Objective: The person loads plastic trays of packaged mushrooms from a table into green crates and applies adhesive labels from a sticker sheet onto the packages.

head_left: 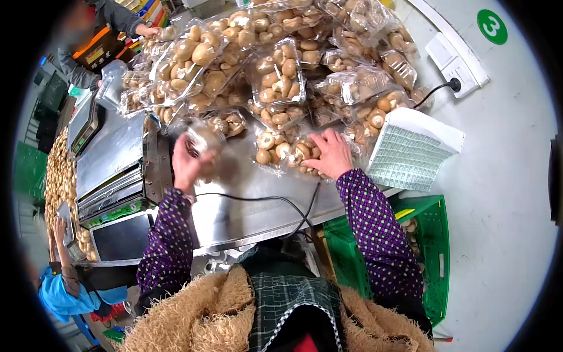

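My left hand (190,165) is curled around a clear plastic pack of mushrooms (206,138), smeared by motion, above the steel table (252,217). My right hand (333,154) grips another wrapped pack of mushrooms (300,152) by its near side, thumb and fingers pressed on the film. Beside it on the left, and touching, lies a further mushroom pack (270,145). Behind both hands rises a heap of film-wrapped mushroom packs (278,76). A sheet of printed labels (410,149) lies right of my right hand.
Left of my left hand stands a weighing machine (114,164) with a dark screen (123,237). A black cable (258,198) crosses the table. A green crate (440,264) sits below right. At the left are loose mushrooms (58,176) and two people (73,293).
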{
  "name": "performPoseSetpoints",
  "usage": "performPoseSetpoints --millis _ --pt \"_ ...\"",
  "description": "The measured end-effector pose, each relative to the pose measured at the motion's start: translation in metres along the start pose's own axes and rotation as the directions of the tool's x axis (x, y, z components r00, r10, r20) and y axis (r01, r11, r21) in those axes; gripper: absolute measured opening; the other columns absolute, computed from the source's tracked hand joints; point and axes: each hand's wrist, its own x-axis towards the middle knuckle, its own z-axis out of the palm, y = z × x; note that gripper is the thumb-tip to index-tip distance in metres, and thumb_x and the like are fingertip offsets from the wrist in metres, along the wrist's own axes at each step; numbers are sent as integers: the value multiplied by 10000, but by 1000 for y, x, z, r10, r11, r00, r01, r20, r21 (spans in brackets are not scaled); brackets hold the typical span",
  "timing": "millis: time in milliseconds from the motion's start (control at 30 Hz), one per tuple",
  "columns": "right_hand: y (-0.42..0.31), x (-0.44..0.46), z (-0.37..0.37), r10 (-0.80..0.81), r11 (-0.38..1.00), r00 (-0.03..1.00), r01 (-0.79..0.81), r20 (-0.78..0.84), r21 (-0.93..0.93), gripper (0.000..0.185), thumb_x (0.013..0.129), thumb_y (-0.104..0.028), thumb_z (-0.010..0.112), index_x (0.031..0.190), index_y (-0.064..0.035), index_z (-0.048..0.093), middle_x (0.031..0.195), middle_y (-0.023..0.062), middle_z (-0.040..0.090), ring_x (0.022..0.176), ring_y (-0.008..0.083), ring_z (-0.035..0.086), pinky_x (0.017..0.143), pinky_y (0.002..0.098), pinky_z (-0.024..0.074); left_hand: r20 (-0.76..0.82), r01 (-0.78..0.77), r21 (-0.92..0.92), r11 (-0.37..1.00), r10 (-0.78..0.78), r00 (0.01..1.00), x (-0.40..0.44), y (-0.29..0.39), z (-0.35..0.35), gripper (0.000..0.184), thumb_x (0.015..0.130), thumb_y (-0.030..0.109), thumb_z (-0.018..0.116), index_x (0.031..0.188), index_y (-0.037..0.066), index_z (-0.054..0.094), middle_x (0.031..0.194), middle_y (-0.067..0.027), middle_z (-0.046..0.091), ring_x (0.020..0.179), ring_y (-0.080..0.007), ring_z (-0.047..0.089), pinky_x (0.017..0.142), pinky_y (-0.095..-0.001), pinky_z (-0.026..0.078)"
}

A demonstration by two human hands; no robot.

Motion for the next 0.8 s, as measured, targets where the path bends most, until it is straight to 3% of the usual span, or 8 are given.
performPoseSetpoints --millis 67,100,200,233,267,367,600,800 --pt "14 3 6 -70 977 987 98 -147 189 731 610 -428 836 1232 -158 563 1124 127 535 1049 330 528 916 436 422 195 126 -298 946 -69 978 29 3 -3 617 758 212 764 1254 -49 507 1160 -157 623 1090 -221 587 893 -327 498" --pt "5 6 -6 43 980 998 -53 54 193 708 636 -431 829 1210 -116 558 1071 127 594 983 288 602 879 413 469 439 254 -463 849 -30 898 31 38 0 545 842 237 674 1267 -55 497 1168 -147 625 1059 -219 601 914 -316 481" --pt "-5 -8 -20 275 761 949 -314 156 568 660 677 -392 824 1177 -53 557 1054 130 648 932 251 647 856 367 509 426 411 -582 701 -167 889 37 22 68 620 909 358 592 1371 -28 446 1400 -154 479 1305 -217 422 1123 -321 245" --pt "1 -15 -17 294 456 955 -168 30 874 597 744 -325 800 1174 5 549 1099 127 657 980 203 642 880 319 511 389 481 -531 697 -303 870 29 36 77 659 932 414 549 1413 -11 401 1488 -139 375 1398 -198 279 1157 -313 139" --pt "1 -18 -18 332 46 934 -159 135 986 550 779 -269 782 1188 16 551 1136 114 646 991 198 640 905 330 506 274 416 -555 721 -313 909 27 46 78 597 956 423 505 1351 -24 477 1383 -145 496 1285 -211 442 1098 -325 289" --pt "-3 -5 26 425 -539 794 -163 434 826 584 789 -280 783 1240 1 539 1157 90 628 1022 194 621 917 332 501 102 269 -451 851 -251 963 19 6 68 517 974 415 483 1153 -56 596 1008 -88 646 859 -152 599 778 -296 472" --pt "-37 6 99 402 -598 820 -102 408 795 513 854 -310 716 1275 -93 520 1202 34 596 1097 180 584 966 351 474 370 258 -235 937 -159 916 13 27 59 404 873 234 643 1104 -90 573 1039 -143 651 959 -211 604 867 -331 465" --pt "-17 -67 49 304 -666 798 -212 520 715 352 834 -240 701 1129 -66 619 1081 36 636 990 149 614 865 308 515 742 590 -274 759 -224 632 -50 10 37 423 889 165 602 1231 -70 518 1112 -137 641 1009 -208 629 905 -325 492"
